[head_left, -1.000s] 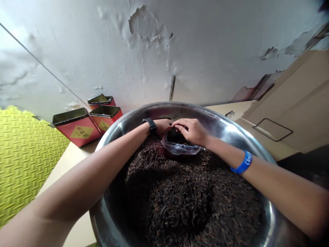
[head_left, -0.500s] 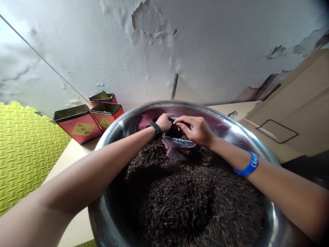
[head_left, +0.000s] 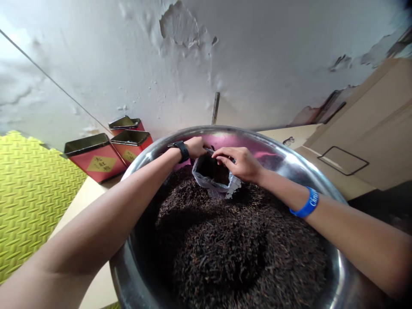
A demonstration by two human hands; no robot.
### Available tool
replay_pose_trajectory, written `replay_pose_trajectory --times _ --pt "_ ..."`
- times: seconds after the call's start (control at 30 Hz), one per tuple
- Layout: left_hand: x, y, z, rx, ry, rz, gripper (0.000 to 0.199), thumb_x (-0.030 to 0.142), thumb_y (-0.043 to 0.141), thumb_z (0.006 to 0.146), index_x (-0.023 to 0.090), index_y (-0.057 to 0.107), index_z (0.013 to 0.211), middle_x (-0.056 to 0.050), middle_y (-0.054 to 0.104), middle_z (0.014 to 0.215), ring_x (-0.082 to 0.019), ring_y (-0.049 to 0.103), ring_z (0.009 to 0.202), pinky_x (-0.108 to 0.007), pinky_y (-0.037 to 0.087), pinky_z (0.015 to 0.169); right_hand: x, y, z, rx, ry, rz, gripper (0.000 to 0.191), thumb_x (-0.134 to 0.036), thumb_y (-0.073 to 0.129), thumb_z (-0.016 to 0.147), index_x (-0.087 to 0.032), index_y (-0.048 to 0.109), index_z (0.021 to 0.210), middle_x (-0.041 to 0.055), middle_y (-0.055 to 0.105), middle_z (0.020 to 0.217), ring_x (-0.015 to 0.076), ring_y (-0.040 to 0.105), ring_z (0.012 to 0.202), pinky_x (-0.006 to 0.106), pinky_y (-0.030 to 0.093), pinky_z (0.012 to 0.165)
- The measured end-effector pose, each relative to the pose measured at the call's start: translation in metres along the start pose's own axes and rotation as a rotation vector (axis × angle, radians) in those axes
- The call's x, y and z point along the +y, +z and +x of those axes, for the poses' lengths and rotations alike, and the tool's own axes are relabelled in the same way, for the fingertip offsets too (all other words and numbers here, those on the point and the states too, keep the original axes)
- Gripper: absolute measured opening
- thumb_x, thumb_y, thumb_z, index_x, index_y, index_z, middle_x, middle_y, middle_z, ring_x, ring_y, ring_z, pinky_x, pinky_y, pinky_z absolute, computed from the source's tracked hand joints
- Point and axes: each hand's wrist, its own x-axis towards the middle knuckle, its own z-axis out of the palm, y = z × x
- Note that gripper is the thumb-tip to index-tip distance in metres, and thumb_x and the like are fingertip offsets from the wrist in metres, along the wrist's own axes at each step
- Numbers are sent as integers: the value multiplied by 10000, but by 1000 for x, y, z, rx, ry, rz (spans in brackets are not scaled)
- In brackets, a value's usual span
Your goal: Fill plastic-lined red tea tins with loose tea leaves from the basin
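Note:
A large metal basin (head_left: 334, 182) holds a heap of dark loose tea leaves (head_left: 222, 249). Near its far wall stands a clear plastic bag (head_left: 214, 184), its mouth open and dark tea inside. My left hand (head_left: 197, 147), with a black watch at the wrist, is closed on the bag's far left rim; its fingertips are partly hidden. Across from it my right hand (head_left: 243, 163), a blue band on the wrist, pinches the bag's far right rim between thumb and fingers. The lower part of the bag sits among the leaves.
Several red tins (head_left: 96, 165) with yellow labels stand open to the left of the basin on a pale tabletop (head_left: 72, 206). Yellow foam matting (head_left: 35, 206) lies beyond. A cardboard box (head_left: 363, 128) and eyeglasses (head_left: 289, 140) are at the right. Behind rises a peeling wall (head_left: 257, 64).
The bag's mouth has spread wider and tipped toward me, showing more of the tea inside. My left hand has shifted left and slightly up, while my right hand moved slightly left.

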Motion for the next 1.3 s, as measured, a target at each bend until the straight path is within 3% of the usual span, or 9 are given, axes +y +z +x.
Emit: replay_pose_trajectory --times 0.23,0.43,0.67,1.03,1.3 --pt "10 -11 -7 -141 43 32 307 333 552 673 200 703 905 35 577 583 -74 436 531 -177 290 507 -11 0 1 3 30 26 217 -203 418 856 -175 614 945 22 639 791 118 563 699 262 439 689" --pt "11 -10 -4 -141 32 33 292 347 550 683 181 706 866 16 589 550 -75 466 495 -170 315 491 -9 0 1 -5 25 -30 207 -209 435 854 -172 620 938 33 649 822 133 571 731 274 427 721" --pt "8 3 -3 -325 -161 -158 260 354 541 707 126 659 747 -32 633 584 -81 499 440 -176 385 493 2 -2 1 8 93 -76 210 -196 429 848 -174 627 915 30 655 798 142 582 726 268 414 682" --pt "6 15 1 -106 -46 16 306 390 492 736 144 673 716 -20 588 516 -108 496 466 -202 327 472 2 -4 1 30 91 -73 206 -172 437 840 -168 627 920 26 642 772 136 570 712 265 402 681" --pt "9 21 -1 89 85 -81 271 270 476 751 149 701 842 0 610 608 -99 482 569 -190 343 542 -2 -6 1 88 71 -23 196 -166 429 848 -161 618 899 20 631 755 126 564 701 262 413 689"
